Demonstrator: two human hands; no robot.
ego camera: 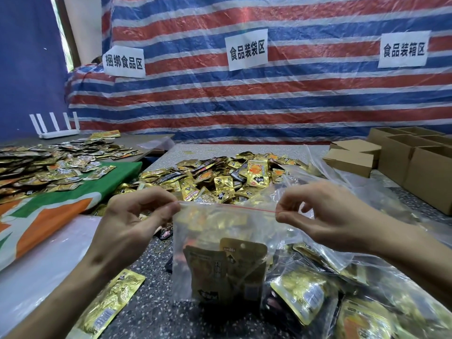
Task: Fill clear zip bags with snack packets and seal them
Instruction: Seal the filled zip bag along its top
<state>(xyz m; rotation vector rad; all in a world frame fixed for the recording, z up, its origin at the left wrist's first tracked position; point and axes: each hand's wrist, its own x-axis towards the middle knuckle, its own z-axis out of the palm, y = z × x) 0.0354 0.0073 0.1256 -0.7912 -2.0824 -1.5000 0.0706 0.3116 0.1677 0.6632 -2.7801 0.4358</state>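
Pinching the top corners of the zip bag (220,253), left hand (132,221) and right hand (325,216) hold it upright above the worktop's (151,311) near edge, packets (225,270) inside

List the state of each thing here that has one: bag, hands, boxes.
zip bag, held upright, packets inside, top strip pulled taut; sealed or not, cannot tell.
left hand, pinches bag's top left corner.
right hand, pinches bag's top right corner.
cardboard boxes, open at the top.
router, antennas upright.
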